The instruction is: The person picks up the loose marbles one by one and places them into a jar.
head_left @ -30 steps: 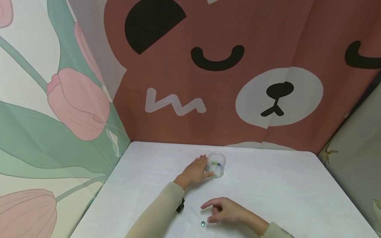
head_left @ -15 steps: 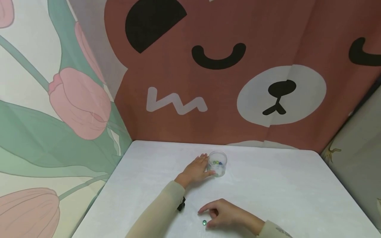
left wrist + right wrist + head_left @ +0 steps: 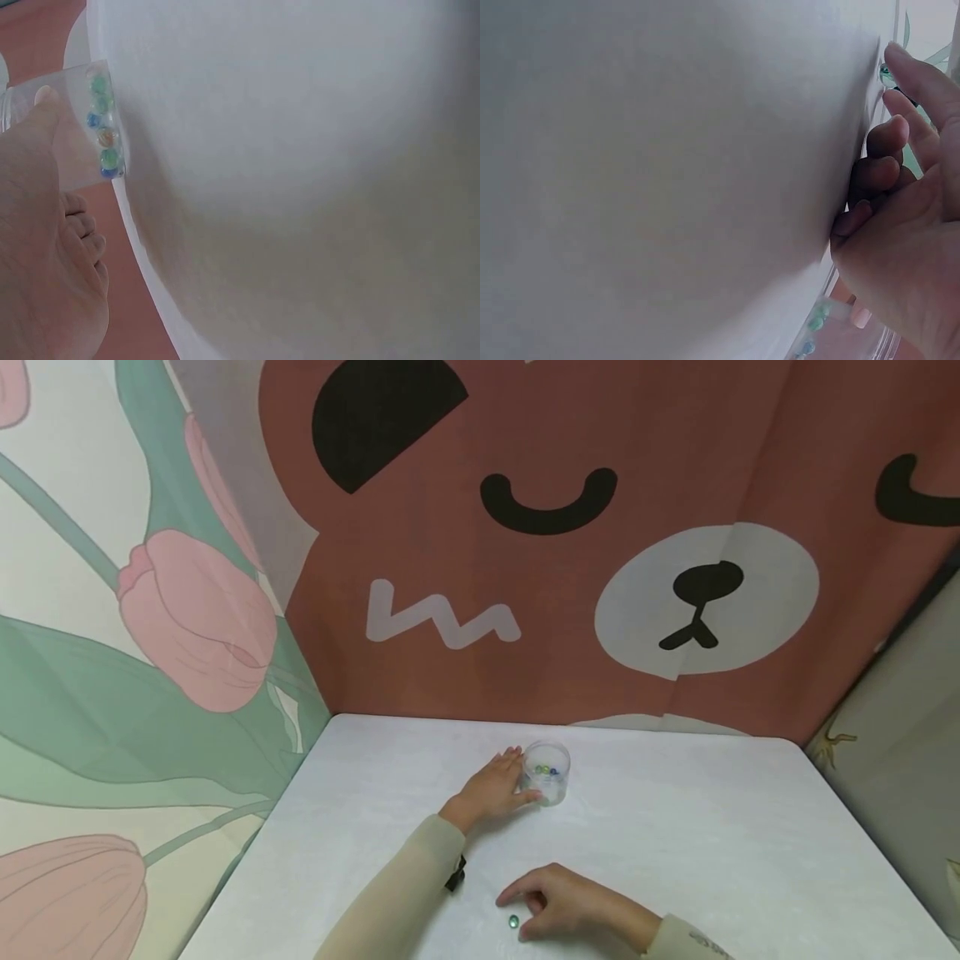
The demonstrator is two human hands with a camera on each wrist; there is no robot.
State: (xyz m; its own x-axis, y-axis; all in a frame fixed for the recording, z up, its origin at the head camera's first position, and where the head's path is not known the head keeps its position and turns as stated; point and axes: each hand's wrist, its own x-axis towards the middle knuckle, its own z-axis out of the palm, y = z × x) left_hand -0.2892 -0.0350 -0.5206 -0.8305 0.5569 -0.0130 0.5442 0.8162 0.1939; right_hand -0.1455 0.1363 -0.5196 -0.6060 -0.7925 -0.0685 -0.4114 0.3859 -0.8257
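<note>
A clear round plastic tub [image 3: 551,789] stands upright near the back of the table, with several green, blue and orange-streaked marbles [image 3: 103,124] on its bottom. My left hand [image 3: 491,792] holds the tub from its left: the thumb lies along the near wall and the fingers reach round the far-left side. Closer to me, a single green marble [image 3: 513,922] lies on the table. My right hand [image 3: 562,900] hovers around it, index finger and thumb spread to either side, other fingers curled under. In the right wrist view the marble [image 3: 886,73] shows between thumb and index fingertips.
The white table [image 3: 720,843] reaches back to a brown wall hanging with a bear face [image 3: 465,685]. A tulip-print cloth [image 3: 202,627] hangs along the left, a grey one [image 3: 900,735] along the right. A small black object [image 3: 455,875] sits against my left sleeve.
My right hand has shifted slightly left and down, bringing index finger and thumb to either side of the loose marble. The left hand and the tub have stayed in place.
</note>
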